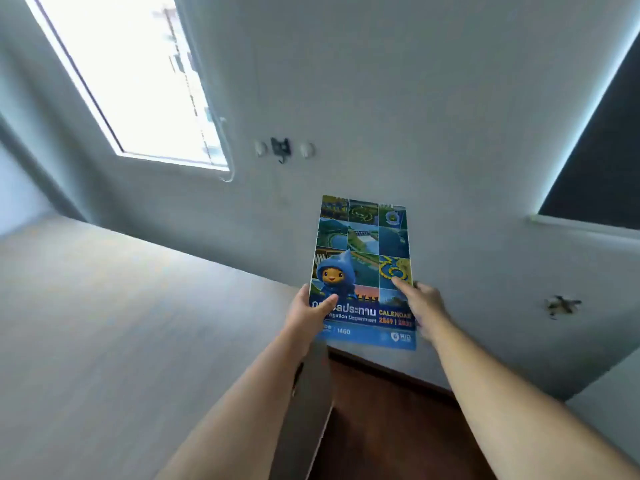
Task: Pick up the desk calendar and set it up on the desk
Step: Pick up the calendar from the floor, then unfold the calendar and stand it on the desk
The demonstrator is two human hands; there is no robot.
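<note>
The desk calendar (363, 258) is a tall blue card with a grid of aerial photos, a blue hooded cartoon figure and the word CALENDAR near the bottom. I hold it up in the air in front of the grey wall, past the desk's right end. My left hand (310, 318) grips its lower left edge, thumb on the front. My right hand (420, 306) grips the lower right edge, thumb on the cover. The light wood-grain desk (121, 323) fills the lower left of the view.
A bright window (131, 81) is set in the wall above the desk. Wall hooks (282, 148) hang beside it. A dark panel (606, 161) is at the right. Dark wooden floor (391, 420) shows beside the desk's end.
</note>
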